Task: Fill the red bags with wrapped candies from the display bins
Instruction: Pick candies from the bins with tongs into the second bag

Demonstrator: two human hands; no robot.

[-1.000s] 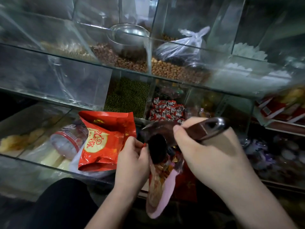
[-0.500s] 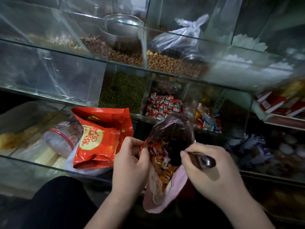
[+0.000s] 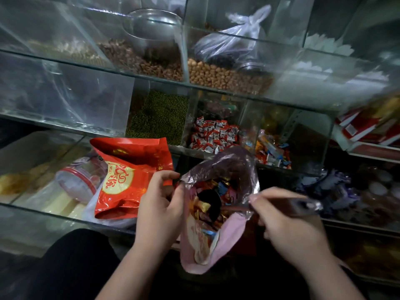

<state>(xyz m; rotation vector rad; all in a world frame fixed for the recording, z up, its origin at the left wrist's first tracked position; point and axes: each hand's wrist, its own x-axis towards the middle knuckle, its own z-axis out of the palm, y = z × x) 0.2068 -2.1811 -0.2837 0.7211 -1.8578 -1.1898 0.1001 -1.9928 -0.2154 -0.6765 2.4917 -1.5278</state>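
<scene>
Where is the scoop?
In the head view, lower middle: the right hand holds the scoop, its bowl inside the open bag that the left hand grips.

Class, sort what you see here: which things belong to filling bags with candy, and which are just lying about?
In the job: left hand gripping the open bag; right hand holding the scoop in it; red bag; red-white candies; mixed candies.
Lying about: metal bowl; peanuts; green beans; tied plastic bag; jar.
</scene>
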